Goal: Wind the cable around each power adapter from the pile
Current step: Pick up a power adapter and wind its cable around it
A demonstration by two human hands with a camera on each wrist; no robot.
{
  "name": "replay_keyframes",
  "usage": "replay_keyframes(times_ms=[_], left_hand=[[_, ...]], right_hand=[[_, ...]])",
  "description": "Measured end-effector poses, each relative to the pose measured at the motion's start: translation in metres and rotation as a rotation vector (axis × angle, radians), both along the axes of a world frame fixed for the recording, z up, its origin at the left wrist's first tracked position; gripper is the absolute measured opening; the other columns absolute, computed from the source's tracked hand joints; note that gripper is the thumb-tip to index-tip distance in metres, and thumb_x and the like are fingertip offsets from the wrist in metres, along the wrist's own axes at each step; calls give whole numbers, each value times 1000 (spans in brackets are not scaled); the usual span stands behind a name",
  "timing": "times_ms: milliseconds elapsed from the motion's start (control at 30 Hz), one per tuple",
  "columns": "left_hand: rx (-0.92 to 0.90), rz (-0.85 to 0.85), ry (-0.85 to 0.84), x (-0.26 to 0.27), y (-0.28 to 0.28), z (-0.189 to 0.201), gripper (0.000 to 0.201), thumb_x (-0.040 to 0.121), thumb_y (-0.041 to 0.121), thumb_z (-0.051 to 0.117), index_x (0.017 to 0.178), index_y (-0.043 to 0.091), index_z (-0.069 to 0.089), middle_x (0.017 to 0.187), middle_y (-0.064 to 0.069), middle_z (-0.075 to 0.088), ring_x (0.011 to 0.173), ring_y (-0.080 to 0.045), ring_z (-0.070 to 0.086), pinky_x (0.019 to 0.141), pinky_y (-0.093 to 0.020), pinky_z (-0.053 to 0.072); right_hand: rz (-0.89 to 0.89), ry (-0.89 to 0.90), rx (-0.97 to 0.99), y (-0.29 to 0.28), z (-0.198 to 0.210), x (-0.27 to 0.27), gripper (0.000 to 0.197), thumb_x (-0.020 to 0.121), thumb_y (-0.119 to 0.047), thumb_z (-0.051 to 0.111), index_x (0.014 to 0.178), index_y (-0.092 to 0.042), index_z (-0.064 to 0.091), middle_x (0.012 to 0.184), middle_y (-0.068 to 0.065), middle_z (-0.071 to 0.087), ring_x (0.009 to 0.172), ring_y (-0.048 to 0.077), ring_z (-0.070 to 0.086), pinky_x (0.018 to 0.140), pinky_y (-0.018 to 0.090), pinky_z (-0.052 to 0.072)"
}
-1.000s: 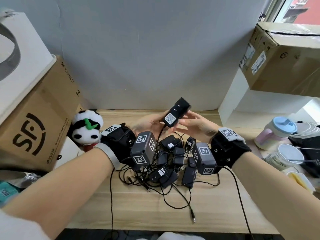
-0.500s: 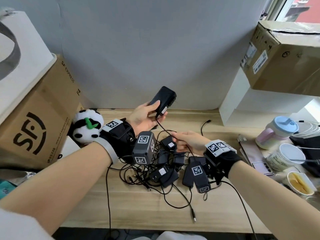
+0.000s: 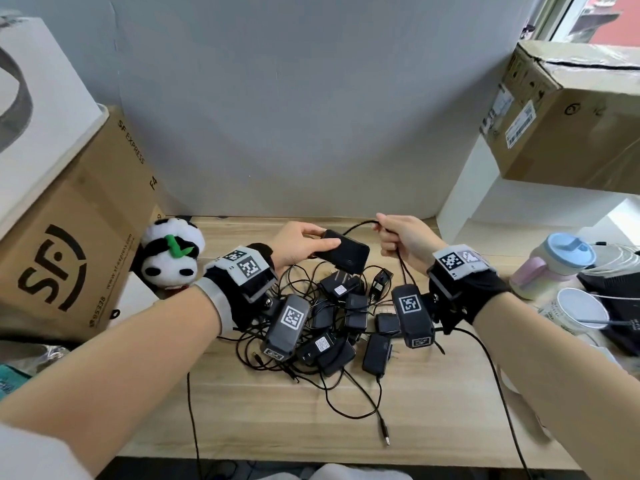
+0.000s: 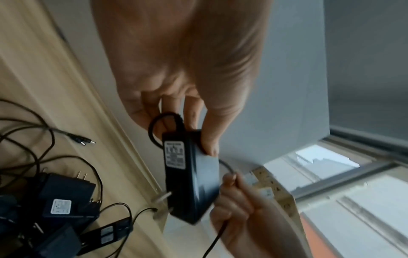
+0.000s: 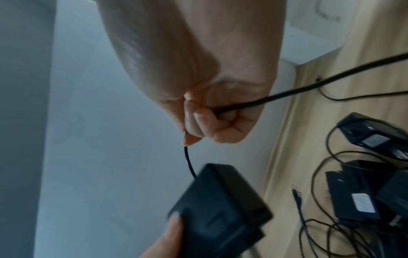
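Note:
My left hand point(image 3: 301, 245) grips one black power adapter point(image 3: 346, 251) above the pile, thumb on top and fingers underneath; the left wrist view shows the adapter point(image 4: 192, 176) with a white label and metal prongs. Its black cable point(image 3: 360, 225) arcs from the adapter's far end to my right hand point(image 3: 401, 237), which is curled round it; the right wrist view shows the cable point(image 5: 243, 103) running through the fist point(image 5: 209, 120). Below lies the pile of black adapters point(image 3: 339, 317) with tangled cables on the wooden desk point(image 3: 433, 420).
A panda plush point(image 3: 173, 254) and an SF cardboard box point(image 3: 69, 244) stand at the left. A pink bottle point(image 3: 550, 265), a white cup point(image 3: 575, 311) and dark gear crowd the right. A white shelf point(image 3: 464, 188) carries another cardboard box point(image 3: 568, 116). A loose plug point(image 3: 384, 436) lies near the front edge.
The left hand has lowered the adapter and laid it flatter over the pile. The right hand has risen from the pile to the back right, drawing the cable up beside the adapter.

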State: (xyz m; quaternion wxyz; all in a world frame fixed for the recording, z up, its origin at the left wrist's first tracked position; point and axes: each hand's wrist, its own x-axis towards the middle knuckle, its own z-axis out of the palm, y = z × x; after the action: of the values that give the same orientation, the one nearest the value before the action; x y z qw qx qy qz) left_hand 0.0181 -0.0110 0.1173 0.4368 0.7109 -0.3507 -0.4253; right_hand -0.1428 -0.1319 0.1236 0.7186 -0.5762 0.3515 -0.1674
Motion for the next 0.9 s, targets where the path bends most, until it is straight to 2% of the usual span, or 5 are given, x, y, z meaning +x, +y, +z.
replay_keyframes(times_ms=[233,400,600,767,900], left_hand=[[-6,315,298,0,-11,-8,17,86,16,66,97,4,60,78,-4,56,67,-12,53,53,-15,48],[6,398,609,5,-6,-4,16,86,16,66,93,5,57,88,-11,59,84,-26,60,99,-36,48],[-21,373,760,0,1,-3,31,86,22,67,109,5,57,98,-12,60,80,-25,65,57,-23,56],[32,117,775,-5,8,7,34,78,27,67,101,4,60,88,-11,63,75,-20,65,68,-24,53],[160,-199,344,-8,12,15,19,87,19,62,105,13,64,97,-5,65,87,-15,61,81,-23,53]], right_hand=[[303,148,-351,23,2,-2,26,99,-16,41,80,-9,58,55,-3,48,48,10,43,52,18,42],[357,237,-395,25,-18,-12,28,98,-21,45,85,-9,66,61,-3,54,53,10,48,53,14,42],[390,243,-412,23,-29,-17,28,98,-22,46,84,-13,68,59,-3,53,48,7,46,50,13,40],[432,350,-452,15,-31,-14,36,93,-36,53,65,-14,59,54,3,45,47,14,40,52,20,38],[376,408,-334,1,-16,-12,34,94,-34,50,67,-14,51,47,-8,37,44,9,35,49,18,33]])
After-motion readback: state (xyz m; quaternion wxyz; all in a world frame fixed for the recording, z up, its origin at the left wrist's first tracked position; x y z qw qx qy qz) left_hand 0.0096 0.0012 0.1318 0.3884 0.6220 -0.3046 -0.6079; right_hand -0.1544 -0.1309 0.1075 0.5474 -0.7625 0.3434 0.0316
